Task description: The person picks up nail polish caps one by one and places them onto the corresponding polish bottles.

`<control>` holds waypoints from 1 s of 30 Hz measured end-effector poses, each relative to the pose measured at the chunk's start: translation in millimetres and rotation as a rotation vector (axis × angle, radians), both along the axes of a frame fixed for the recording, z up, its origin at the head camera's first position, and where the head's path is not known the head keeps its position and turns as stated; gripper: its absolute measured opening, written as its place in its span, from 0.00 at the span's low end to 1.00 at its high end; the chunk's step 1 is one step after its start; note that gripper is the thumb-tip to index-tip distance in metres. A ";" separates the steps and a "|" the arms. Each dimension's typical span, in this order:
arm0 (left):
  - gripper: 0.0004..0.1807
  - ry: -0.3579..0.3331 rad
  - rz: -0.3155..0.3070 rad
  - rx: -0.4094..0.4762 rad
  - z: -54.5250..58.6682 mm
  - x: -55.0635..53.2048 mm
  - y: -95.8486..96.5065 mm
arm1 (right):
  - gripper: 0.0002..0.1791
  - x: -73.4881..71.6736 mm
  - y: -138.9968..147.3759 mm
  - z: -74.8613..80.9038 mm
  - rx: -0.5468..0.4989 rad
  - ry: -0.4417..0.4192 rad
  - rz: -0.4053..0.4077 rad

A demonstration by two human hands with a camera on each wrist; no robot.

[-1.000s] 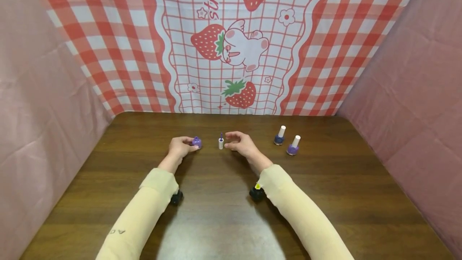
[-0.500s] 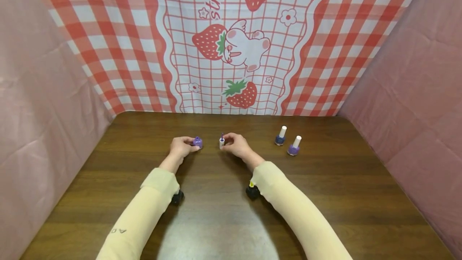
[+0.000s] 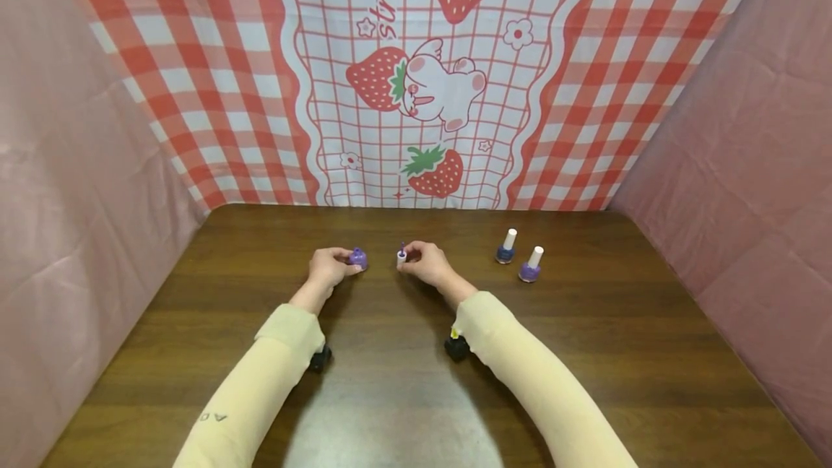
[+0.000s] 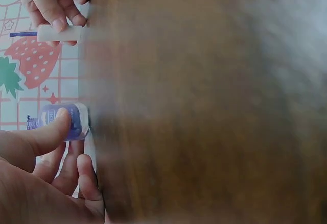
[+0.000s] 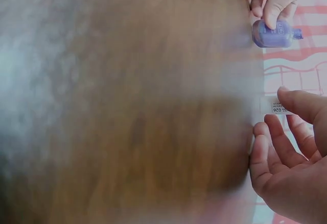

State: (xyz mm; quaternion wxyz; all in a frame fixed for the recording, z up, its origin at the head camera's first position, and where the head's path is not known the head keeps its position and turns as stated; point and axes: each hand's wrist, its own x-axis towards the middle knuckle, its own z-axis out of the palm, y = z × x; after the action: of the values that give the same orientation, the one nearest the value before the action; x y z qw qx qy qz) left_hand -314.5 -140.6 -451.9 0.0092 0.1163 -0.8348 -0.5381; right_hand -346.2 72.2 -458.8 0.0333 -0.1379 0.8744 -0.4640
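My left hand (image 3: 328, 266) pinches an uncapped purple nail polish bottle (image 3: 358, 259) between thumb and fingers. In the left wrist view the bottle (image 4: 75, 122) shows its bare neck, smeared with polish. Across a small gap, my right hand (image 3: 425, 263) pinches a white nail polish cap (image 3: 401, 259) that stands with its purple-coated brush (image 4: 23, 34) pointing up. A printed label (image 5: 280, 106) shows on the cap in the right wrist view. Bottle and cap are apart, at about the same distance from me.
To the right on the wooden table (image 3: 403, 396) stand two capped nail polish bottles, one dark blue (image 3: 505, 253) and one purple (image 3: 529, 272). A strawberry-print cloth (image 3: 429, 92) hangs behind the table's far edge. Pink curtains (image 3: 728, 150) flank both sides.
My right hand has moved left to the upright white cap and now pinches it. My left hand keeps its hold on the purple bottle, almost unmoved.
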 end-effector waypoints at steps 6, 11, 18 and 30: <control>0.21 0.007 -0.016 -0.001 6.4 -0.1 1.3 | 0.14 2.1 9.8 10.8 0.005 0.017 0.029; 0.21 0.009 -0.029 0.021 13.9 1.6 2.2 | 0.14 5.1 22.6 25.1 0.034 0.065 0.036; 0.22 0.008 -0.061 0.060 30.9 8.5 7.5 | 0.14 12.0 40.7 46.1 0.058 0.091 0.050; 0.21 0.120 -0.116 0.011 62.1 21.8 15.5 | 0.14 20.9 72.3 90.6 0.079 0.108 0.064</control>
State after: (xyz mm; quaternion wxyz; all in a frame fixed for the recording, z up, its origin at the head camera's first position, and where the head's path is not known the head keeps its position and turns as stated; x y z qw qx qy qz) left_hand -292.7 -125.1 -389.8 0.0273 0.0352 -0.8350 -0.5484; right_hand -325.3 144.6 -368.3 0.0062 -0.1893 0.8878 -0.4195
